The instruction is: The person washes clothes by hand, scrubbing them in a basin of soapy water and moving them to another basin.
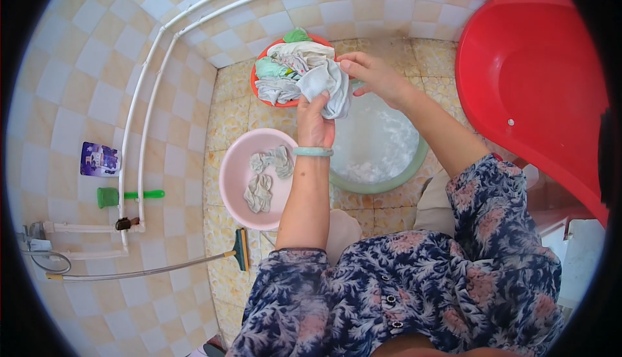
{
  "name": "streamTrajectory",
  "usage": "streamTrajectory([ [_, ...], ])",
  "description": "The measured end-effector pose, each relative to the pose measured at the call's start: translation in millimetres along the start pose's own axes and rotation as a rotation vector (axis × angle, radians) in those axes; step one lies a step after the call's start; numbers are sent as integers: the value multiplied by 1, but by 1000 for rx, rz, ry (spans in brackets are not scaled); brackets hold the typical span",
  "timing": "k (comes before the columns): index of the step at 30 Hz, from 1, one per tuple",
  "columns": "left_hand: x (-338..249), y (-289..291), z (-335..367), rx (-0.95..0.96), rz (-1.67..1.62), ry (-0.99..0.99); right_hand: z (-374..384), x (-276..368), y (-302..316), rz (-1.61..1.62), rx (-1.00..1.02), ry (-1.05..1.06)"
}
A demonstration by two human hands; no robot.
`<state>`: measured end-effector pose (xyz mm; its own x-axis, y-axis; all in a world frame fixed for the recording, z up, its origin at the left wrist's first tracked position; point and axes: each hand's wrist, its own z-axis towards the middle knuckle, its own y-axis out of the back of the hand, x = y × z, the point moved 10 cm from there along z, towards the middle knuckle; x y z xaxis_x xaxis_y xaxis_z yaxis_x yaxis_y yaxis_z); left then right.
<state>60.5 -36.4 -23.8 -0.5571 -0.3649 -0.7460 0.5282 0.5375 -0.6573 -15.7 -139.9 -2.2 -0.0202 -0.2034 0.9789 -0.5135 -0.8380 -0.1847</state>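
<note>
A wet-looking white cloth (327, 86) is pinched in my left hand (315, 122), fingers closed with the thumb on top; a pale green bangle circles that wrist. Beside the cloth's right edge is my right hand (381, 81), fingers apart, its fingertips close to or touching the fabric. The cloth hangs over the right rim of a red-orange basin (254, 85) heaped with white, grey and green laundry (278, 69). Below my right hand stands a pale green tub (372, 187) of cloudy, foamy water (376, 140).
A pink basin (232, 192) with two small crumpled cloths (260, 194) stands at left. A big red bathtub (518, 78) fills the right. Against the left wall are a squeegee (241, 250), a green brush (129, 195) and a purple pouch (100, 159). White pipes (139, 117) line the walls.
</note>
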Motion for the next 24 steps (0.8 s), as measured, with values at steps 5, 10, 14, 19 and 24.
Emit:
streamTrajectory([
  [5, -5, 1, 1, -23, 125, -32, 1, 3, 0, -159, -10, 45],
  [10, -7, 6, -1, -102, 98, -121, 6, -7, 3, -31, -19, 51],
  [14, -8, 66, 7, -336, -130, -54, 10, -10, 9, 455, -77, 28],
  [19, -1, 89, 3, -498, -221, 5, 11, -8, 16, 650, -69, 56],
  [24, 33, 73, -8, -358, 18, 151, 12, 8, 32, 818, -101, 169],
])
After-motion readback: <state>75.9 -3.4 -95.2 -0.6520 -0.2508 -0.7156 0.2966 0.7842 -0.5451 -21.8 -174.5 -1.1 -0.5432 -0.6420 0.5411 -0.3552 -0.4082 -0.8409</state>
